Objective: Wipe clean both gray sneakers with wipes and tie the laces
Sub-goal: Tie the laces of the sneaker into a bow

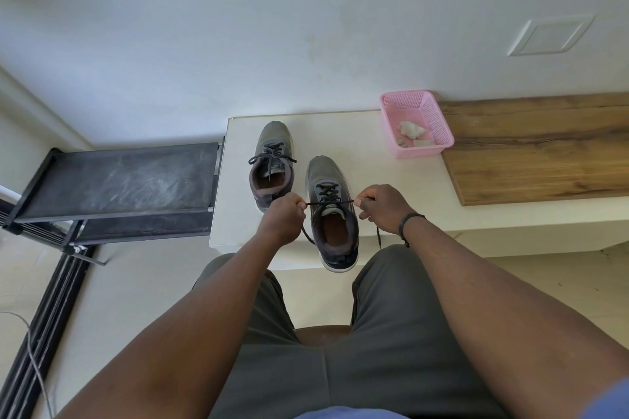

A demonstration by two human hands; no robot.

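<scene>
At far left a black rack [112,187] stands on the floor, its right edge just beside the left edge of the white table [374,160]. Between rack and person the pale floor lies open, crossed by a thin cable [34,360] near the left border.

On the table, the left sneaker [272,163] sits toward the far side, toe pointing to the wall, its laces already in a bow. It stands clear of the table's left edge, with bare tabletop around its toe.

The left hand [280,218] is curled, thumb and fingers pinching one end of the black lace [328,203]. The lace runs taut across the tongue of the right sneaker [332,211], which lies nearer than its mate and just beside it; its heel overhangs the table's near edge. Loose lace tails hang down on either side of this shoe.

The right hand [383,207], a dark band on its wrist, is likewise curled and pinches the other end of the lace.

Farther right and toward the wall, a pink basket [439,126] holds crumpled used wipes [412,133]; it straddles the join between the white top and a wooden board [544,153]. Bare tabletop lies between basket and shoes.
</scene>
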